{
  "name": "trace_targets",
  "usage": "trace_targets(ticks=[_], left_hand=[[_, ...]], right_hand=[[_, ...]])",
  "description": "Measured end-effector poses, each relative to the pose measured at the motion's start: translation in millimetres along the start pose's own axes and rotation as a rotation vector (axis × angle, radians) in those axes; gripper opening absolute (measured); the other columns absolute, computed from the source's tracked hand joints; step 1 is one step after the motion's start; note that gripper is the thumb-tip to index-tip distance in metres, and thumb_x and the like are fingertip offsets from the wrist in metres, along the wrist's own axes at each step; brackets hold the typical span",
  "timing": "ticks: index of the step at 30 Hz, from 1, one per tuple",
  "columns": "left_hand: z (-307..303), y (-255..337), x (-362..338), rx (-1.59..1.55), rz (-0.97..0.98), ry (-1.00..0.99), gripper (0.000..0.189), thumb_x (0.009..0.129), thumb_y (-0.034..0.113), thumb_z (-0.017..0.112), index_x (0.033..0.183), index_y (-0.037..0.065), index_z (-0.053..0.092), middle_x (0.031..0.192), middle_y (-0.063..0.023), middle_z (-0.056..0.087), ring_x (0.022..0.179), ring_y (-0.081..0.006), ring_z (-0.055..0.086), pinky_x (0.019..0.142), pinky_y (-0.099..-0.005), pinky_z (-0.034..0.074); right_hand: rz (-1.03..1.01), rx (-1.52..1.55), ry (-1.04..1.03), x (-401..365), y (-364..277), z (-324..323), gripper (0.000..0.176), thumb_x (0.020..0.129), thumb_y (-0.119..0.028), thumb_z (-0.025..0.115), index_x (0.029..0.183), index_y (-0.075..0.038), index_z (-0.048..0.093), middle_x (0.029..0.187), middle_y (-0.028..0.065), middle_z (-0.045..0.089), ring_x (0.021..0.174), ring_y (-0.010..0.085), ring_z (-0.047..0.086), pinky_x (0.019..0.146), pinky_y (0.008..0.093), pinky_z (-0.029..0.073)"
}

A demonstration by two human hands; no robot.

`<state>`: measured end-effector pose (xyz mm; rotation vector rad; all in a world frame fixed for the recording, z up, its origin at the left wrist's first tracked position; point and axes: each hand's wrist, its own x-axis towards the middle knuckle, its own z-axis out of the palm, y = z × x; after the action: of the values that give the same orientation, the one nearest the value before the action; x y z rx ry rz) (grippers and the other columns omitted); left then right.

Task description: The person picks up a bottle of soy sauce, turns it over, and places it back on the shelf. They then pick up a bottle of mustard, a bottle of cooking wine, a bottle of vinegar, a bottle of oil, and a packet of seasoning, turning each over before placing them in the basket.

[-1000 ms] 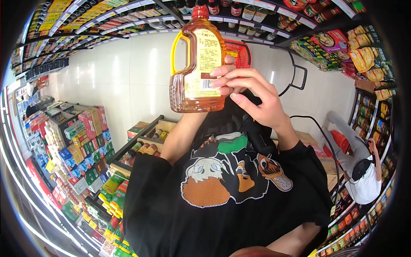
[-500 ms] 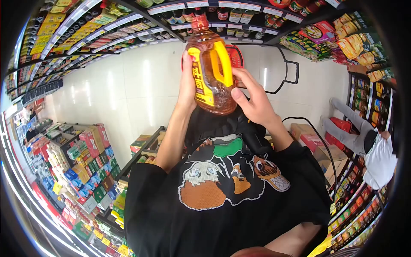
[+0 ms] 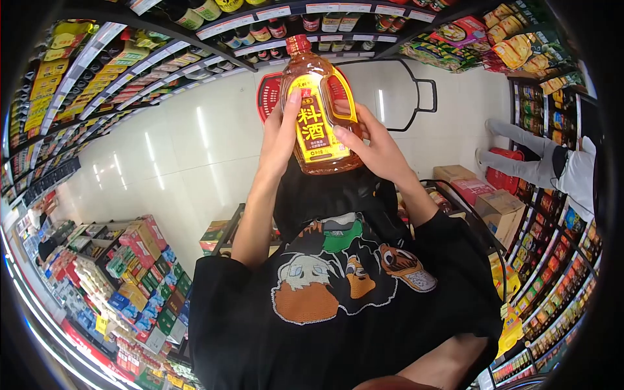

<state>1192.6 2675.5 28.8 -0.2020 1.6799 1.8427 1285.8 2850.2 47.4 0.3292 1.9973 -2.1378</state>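
Observation:
A large bottle of cooking wine [image 3: 313,140] is held up in front of my chest, its red cap [image 3: 298,44] pointing away from me. The yellow front label with big characters faces up at me, and amber liquid shows through the clear plastic. My left hand [image 3: 281,138] grips the bottle's left side, thumb lying on the label. On the other side, my right hand [image 3: 378,146] holds it near the lower end of the yellow handle [image 3: 343,97], thumb on the front. Both hands' fingers are partly hidden behind the bottle. Beyond and below it, a red shopping basket [image 3: 267,97] is partly covered.
A black handle frame [image 3: 426,97] extends right of the basket. Shelves of bottles [image 3: 260,31] run ahead and left. Hanging packets [image 3: 448,49] and another person's grey-trousered legs [image 3: 520,153] are at right, near cardboard boxes [image 3: 499,211]. Stacked cartons [image 3: 146,253] stand at left.
The bottle has been turned so its front label now faces me, and its cap sits slightly lower in view. My right thumb has shifted onto the bottle's front.

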Motion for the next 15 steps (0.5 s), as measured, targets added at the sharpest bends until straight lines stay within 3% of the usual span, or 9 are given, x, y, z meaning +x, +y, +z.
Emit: trace_targets(ticks=[6, 8, 11, 12, 14, 15], left_hand=[[0.6, -3.4, 1.0, 0.015, 0.01, 0.016, 0.064, 0.103, 0.047, 0.052, 0.133, -0.009, 0.052, 0.118, -0.0145, 0.065, 0.105, -0.0158, 0.062, 0.092, -0.0298, 0.049], [5.4, -11.5, 0.7, 0.001, 0.021, 0.011, 0.062, 0.104, 0.046, 0.05, 0.133, -0.009, 0.052, 0.118, -0.0144, 0.065, 0.105, -0.0157, 0.062, 0.092, -0.03, 0.049], [22.2, -24.3, -0.1, -0.142, 0.135, 0.191, 0.056, 0.107, 0.042, 0.044, 0.131, -0.008, 0.052, 0.119, -0.0139, 0.064, 0.106, -0.0163, 0.061, 0.092, -0.0308, 0.049], [28.1, -24.5, 0.5, -0.14, 0.139, 0.195, 0.056, 0.107, 0.042, 0.044, 0.131, -0.008, 0.052, 0.119, -0.0139, 0.064, 0.106, -0.0163, 0.061, 0.092, -0.0308, 0.049], [42.1, -22.6, 5.5, -0.023, 0.323, 0.295, 0.052, 0.107, 0.039, 0.044, 0.133, -0.006, 0.051, 0.121, -0.0135, 0.062, 0.11, -0.0174, 0.059, 0.095, -0.0321, 0.047], [48.4, -18.9, 5.8, -0.037, 0.345, 0.263, 0.051, 0.106, 0.035, 0.05, 0.138, -0.004, 0.046, 0.125, -0.0129, 0.06, 0.115, -0.0183, 0.056, 0.098, -0.0335, 0.045]], right_hand=[[0.012, 0.064, -0.029, 9.1, 16.5, -9.0, 0.051, 0.1, -0.015, 0.061, 0.143, 0.003, 0.042, 0.138, 0.0123, 0.054, 0.125, 0.0165, 0.053, 0.104, 0.0308, 0.043], [-0.028, -0.007, 0.001, 9.4, 17.8, -13.7, 0.055, 0.097, -0.022, 0.066, 0.141, 0.002, 0.044, 0.127, 0.0127, 0.06, 0.117, 0.019, 0.057, 0.101, 0.0332, 0.044], [-0.119, -0.013, -0.027, 14.0, 10.9, -28.6, 0.058, 0.097, -0.022, 0.067, 0.143, 0.003, 0.041, 0.133, 0.014, 0.056, 0.124, 0.02, 0.053, 0.106, 0.0333, 0.041], [-0.178, 0.017, -0.02, 15.4, 12.0, -33.9, 0.06, 0.097, -0.022, 0.067, 0.143, 0.004, 0.04, 0.136, 0.0144, 0.053, 0.126, 0.0199, 0.051, 0.108, 0.0331, 0.039], [-0.183, 0.049, -0.03, 21.1, 19.4, -48.7, 0.065, 0.098, -0.024, 0.065, 0.147, 0.004, 0.034, 0.144, 0.0158, 0.046, 0.133, 0.0202, 0.046, 0.111, 0.0336, 0.036], [-0.157, 0.141, -0.013, 25.5, 36.9, -57.1, 0.067, 0.099, -0.025, 0.064, 0.149, 0.004, 0.031, 0.145, 0.0164, 0.045, 0.134, 0.0208, 0.044, 0.112, 0.0336, 0.034]])
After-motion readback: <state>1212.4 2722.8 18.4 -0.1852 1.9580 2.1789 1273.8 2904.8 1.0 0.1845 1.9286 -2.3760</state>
